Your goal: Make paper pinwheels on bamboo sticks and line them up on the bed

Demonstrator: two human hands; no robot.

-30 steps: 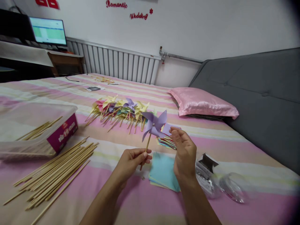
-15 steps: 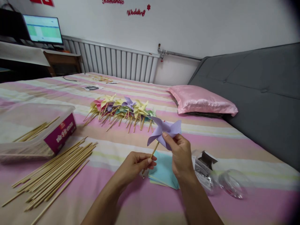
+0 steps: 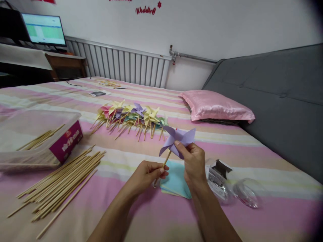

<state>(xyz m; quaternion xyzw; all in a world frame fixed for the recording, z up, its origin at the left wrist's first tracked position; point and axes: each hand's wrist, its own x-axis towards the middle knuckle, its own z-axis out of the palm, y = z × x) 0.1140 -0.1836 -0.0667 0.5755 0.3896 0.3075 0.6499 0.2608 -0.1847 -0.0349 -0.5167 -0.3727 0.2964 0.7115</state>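
A purple paper pinwheel (image 3: 185,136) on a thin wooden stick (image 3: 167,158) is held up over the bed. My left hand (image 3: 148,173) is closed, pinching the stick below the paper. My right hand (image 3: 194,161) grips the pinwheel's paper, with the thumb pressed near its middle; the fingers behind are partly hidden. Beneath the hands lies a stack of light blue paper squares (image 3: 175,179), with yellowish sheets at its bottom edge. Beyond it, several finished pinwheels (image 3: 137,111) in yellow, purple, pink and green lie in a row.
Loose wooden sticks (image 3: 68,183) lie at left beside a clear plastic box (image 3: 67,116) holding more. To the right are a small open box (image 3: 220,170) and a round clear container (image 3: 248,196). A pink pillow (image 3: 219,106) rests by the grey headboard (image 3: 282,77).
Both hands keep the same hold on the pinwheel and its stick. The view has shifted very slightly; nothing else has visibly moved.
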